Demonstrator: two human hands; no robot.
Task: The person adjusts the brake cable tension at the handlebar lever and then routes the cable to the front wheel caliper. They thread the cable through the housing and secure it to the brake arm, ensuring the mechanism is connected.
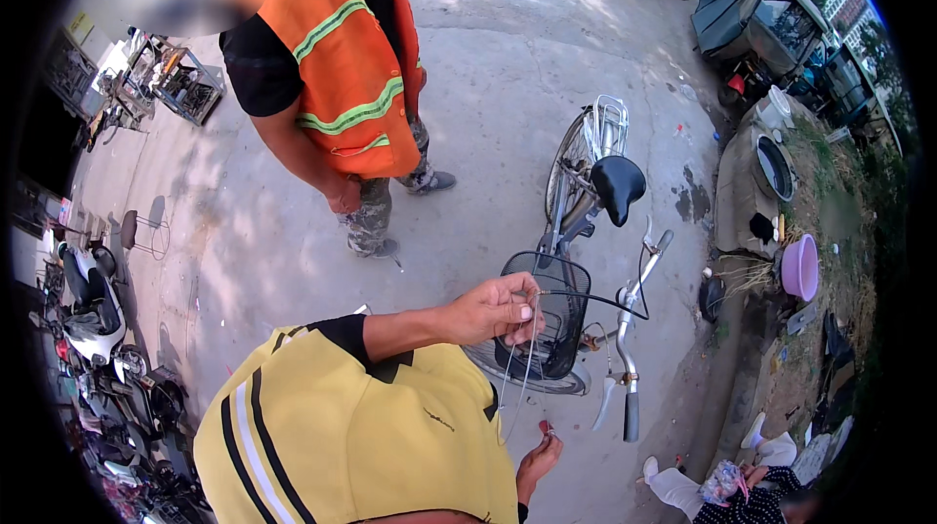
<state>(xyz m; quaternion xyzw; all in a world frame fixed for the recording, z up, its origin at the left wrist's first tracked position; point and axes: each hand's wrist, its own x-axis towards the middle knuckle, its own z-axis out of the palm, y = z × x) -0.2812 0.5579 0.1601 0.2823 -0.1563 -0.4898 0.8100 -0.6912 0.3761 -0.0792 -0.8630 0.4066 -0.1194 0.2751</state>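
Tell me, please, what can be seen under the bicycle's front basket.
Part of the front wheel shows below the basket, with pavement around. The basket covers much of the wheel; the left hand, holding a cable, partly blocks the basket. What they cover cannot be seen.

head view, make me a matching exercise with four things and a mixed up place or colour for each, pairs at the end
Column one
1. bicycle saddle
2. control cable
3. plastic basin
4. safety vest

Column two
A. purple, on the ground at the right of the picture
B. running between the left hand and the handlebar
C. orange with reflective stripes, on a standing person
D. just ahead of the rear rack

Right pairs: 1-D, 2-B, 3-A, 4-C
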